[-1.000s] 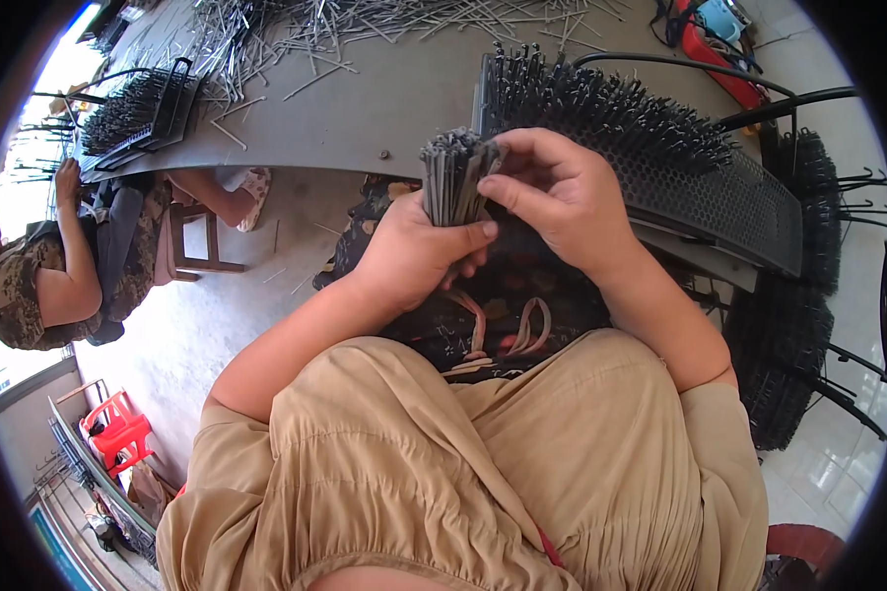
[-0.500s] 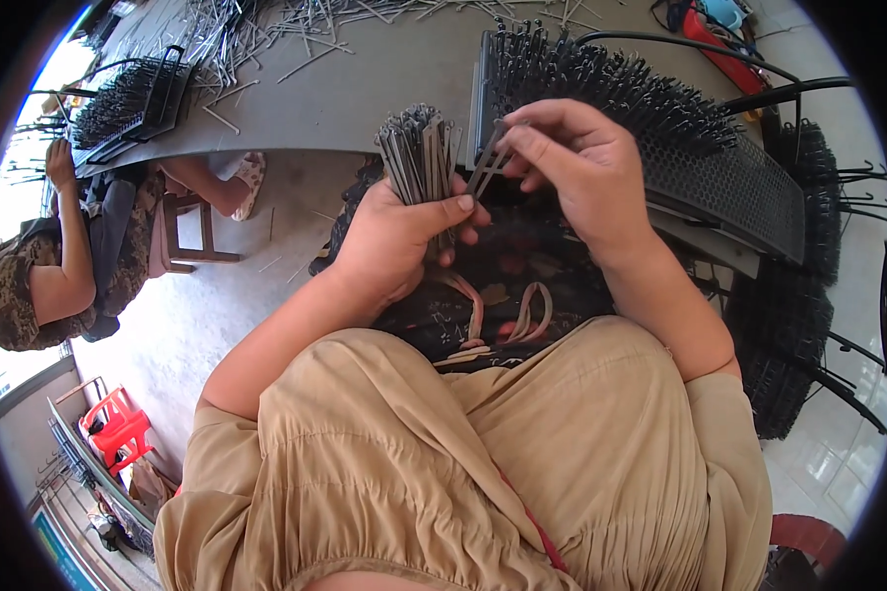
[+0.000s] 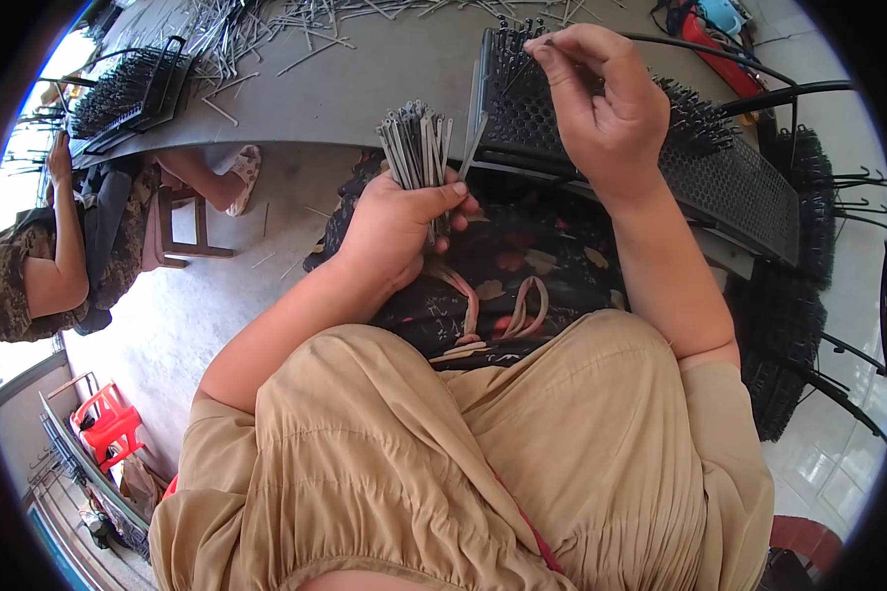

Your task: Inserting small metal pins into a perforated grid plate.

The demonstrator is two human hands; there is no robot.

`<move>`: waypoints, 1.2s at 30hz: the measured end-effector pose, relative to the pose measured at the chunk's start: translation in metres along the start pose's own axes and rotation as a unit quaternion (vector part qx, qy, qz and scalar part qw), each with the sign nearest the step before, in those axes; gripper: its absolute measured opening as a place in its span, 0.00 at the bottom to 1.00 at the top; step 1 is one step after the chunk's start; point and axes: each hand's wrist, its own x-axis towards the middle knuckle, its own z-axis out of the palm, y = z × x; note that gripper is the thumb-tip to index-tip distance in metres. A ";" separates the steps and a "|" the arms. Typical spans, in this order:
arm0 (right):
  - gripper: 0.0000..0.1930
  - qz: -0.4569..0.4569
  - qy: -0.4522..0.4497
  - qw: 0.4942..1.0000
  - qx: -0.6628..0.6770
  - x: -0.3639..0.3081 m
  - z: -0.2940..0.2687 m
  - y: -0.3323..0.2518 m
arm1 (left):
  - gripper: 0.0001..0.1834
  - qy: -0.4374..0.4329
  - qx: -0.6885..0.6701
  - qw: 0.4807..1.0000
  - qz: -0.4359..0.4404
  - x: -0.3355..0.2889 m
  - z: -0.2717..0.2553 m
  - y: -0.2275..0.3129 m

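The grey table (image 3: 365,89) stretches ahead of me, and the black perforated rack (image 3: 719,177) leans against its edge, studded with pins. My left hand (image 3: 399,231) is clenched around an upright bundle of thin grey rods (image 3: 417,143) above my lap, while my right hand (image 3: 601,103) pinches a single rod (image 3: 540,41) at the rack's top.

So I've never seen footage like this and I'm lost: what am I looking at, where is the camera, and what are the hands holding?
The camera sits on a person's head and looks down with a fisheye lens, so straight edges bend. The tan cloth at the bottom is the person's own clothing. Their left hand grips a bundle of thin grey rods, standing upright. Their right hand pinches one rod at a black rack full of holes, many already filled with rods. The rack leans on a grey table strewn with loose rods. At far left another person sits by a second rack.
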 end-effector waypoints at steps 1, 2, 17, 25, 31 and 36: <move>0.10 -0.006 0.012 1.000 0.017 0.000 0.002 0.004 | 0.05 0.000 0.004 1.000 0.001 0.001 0.000 0.000; 0.10 -0.013 0.024 0.999 0.034 -0.001 0.003 0.007 | 0.05 0.000 0.004 1.000 0.001 0.001 0.000 0.000; 0.08 0.000 -0.032 0.999 -0.027 0.015 -0.007 -0.008 | 0.07 0.008 -0.007 1.000 -0.008 0.004 0.001 -0.001; 0.08 -0.149 -0.050 0.977 -0.146 0.001 -0.001 0.005 | 0.07 0.006 -0.024 1.000 0.001 0.002 0.003 -0.004; 0.07 0.386 -0.220 0.875 0.193 -0.025 -0.008 -0.028 | 0.07 -0.024 -0.033 0.998 0.042 -0.005 0.010 -0.001; 0.09 0.435 -0.090 0.840 0.310 -0.020 -0.017 -0.021 | 0.06 -0.008 -0.048 0.999 0.020 -0.005 0.017 -0.002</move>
